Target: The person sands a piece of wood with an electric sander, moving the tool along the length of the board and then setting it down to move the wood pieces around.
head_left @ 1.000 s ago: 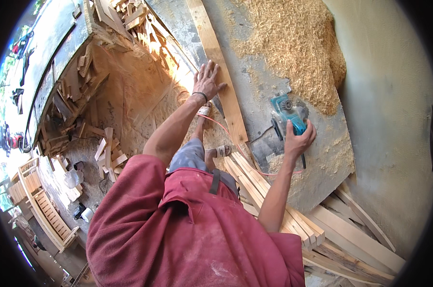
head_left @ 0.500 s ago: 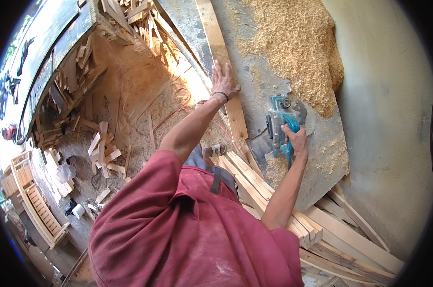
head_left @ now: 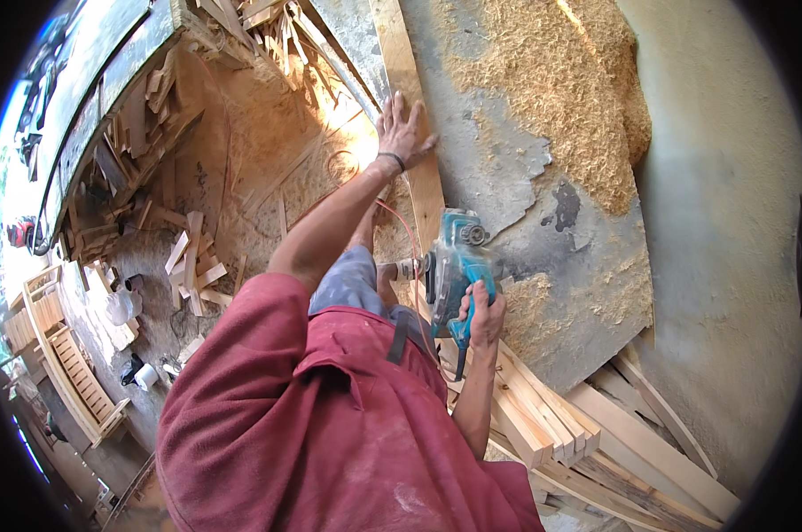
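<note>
My left hand [head_left: 402, 131] lies on a long wooden board [head_left: 411, 84] with its fingers spread, thumb toward the board's right edge. The board rests along the left part of a grey worktop [head_left: 507, 191]. My right hand [head_left: 483, 317] is wrapped round the rear handle of a teal electric planer [head_left: 463, 257]. The planer is at the near end of the board, its front close to that end; whether its sole touches the wood is hidden. A cord [head_left: 461, 363] hangs from the handle's back.
A heap of wood shavings [head_left: 569, 97] covers the worktop's far right, beside a plain wall [head_left: 720, 204]. Long squared timbers [head_left: 543, 408] lie at the near right. Offcuts [head_left: 194, 266] are scattered on the floor at left, near a slatted wooden bench [head_left: 73, 372]. An orange cord [head_left: 410, 226] runs past my legs.
My right hand has lifted the planer off the worktop and brought it left to the near end of the board. My left hand stays flat on the board.
</note>
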A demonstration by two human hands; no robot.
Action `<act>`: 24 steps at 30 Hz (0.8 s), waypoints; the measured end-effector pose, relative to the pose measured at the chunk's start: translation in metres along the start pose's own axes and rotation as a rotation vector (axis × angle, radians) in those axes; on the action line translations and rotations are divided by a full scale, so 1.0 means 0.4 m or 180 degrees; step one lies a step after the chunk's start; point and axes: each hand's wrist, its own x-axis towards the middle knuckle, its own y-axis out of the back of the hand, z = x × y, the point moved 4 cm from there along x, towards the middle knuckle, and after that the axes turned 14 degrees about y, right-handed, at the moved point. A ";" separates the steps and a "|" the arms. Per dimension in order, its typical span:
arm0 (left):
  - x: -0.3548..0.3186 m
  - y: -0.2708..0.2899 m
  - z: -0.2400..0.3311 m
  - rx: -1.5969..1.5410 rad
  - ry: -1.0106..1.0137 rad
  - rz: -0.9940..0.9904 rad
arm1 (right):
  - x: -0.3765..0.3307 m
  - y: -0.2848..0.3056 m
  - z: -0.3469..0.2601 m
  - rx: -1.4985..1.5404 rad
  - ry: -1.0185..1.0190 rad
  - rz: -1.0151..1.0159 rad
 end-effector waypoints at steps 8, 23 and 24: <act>0.217 0.080 -0.077 0.1030 -0.0606 0.0322 | -0.084 0.016 0.081 -0.0871 0.0738 -0.0342; 0.244 0.120 -0.076 0.1248 -0.0890 0.0178 | -0.042 0.015 0.067 -0.1592 0.0749 -0.0560; 0.240 0.122 -0.075 0.1246 -0.0877 0.0162 | -0.041 0.010 0.063 -0.1580 0.0745 -0.0548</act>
